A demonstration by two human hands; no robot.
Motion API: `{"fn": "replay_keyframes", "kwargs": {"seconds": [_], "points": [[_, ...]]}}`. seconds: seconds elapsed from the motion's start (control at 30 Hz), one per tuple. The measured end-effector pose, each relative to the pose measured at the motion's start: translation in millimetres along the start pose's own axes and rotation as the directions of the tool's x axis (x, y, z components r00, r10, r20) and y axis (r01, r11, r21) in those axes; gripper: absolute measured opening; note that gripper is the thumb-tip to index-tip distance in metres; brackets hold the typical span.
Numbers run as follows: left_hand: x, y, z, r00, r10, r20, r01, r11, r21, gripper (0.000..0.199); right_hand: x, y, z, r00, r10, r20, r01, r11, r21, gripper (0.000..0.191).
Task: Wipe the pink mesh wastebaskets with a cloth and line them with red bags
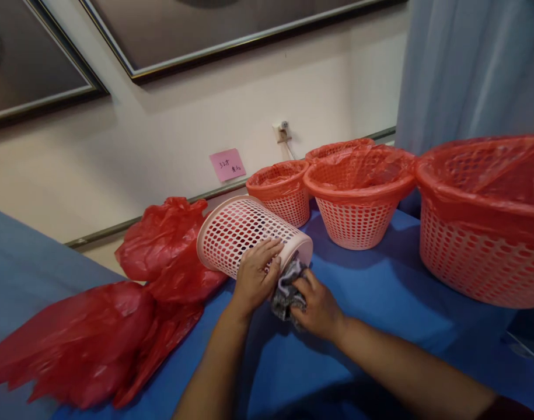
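On the left side of the blue table (380,297), red plastic bags (104,338) lie crumpled and loose, and they are on no basket. To the right of them, one pale pink basket (231,233) lies tilted on its side, its wide rim toward the bags, and it has no red lining. The left hand (258,271) rests on the side of this basket, near its narrow end, with the fingers a little spread. Next, the right hand (319,309) has its fingers closed into a bunched gray cloth (288,291) (it looks soft and wrinkled), which is against the narrow end. I judge that the wiping of this basket is under way, but how much of it is clean I cannot tell.

Farther to the right, four baskets stand upright with red plastic over their rims: a small one (293,207), one partly hidden at the far side (337,150), a middle one (352,221) and a large one (472,251) at the right. These four seem finished with their lining; the tilted one seems to be left.

About writing, a pink note (227,165) on the wall (183,128) shows "32" with another mark after it; its lower line I cannot read surely. I see no brand.
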State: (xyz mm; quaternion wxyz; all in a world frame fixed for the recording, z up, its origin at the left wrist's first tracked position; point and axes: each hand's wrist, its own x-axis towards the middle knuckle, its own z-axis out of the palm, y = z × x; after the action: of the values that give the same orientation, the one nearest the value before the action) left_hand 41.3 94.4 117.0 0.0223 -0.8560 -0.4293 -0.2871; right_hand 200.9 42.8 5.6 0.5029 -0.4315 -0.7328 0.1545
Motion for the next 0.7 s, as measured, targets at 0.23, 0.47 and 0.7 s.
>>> {"fn": "replay_keyframes", "kwargs": {"seconds": [0.23,0.47,0.7], "points": [[-1,-1,1.7,1.000,-0.004,-0.014,0.004,1.000,-0.005,0.034,-14,-3,-5,0.926,0.048,0.374,-0.003,0.993,-0.119,0.049],[1,-5,-0.9,1.000,-0.019,0.019,0.020,0.998,-0.054,0.035,-3,0,-9,0.972,-0.143,0.188,0.164,0.981,-0.104,0.043],[6,-9,-11.8,0.995,-0.049,0.093,0.074,0.951,-0.299,0.038,2,-24,-29,0.905,-0.403,0.137,0.410,0.912,-0.025,0.047]]}}
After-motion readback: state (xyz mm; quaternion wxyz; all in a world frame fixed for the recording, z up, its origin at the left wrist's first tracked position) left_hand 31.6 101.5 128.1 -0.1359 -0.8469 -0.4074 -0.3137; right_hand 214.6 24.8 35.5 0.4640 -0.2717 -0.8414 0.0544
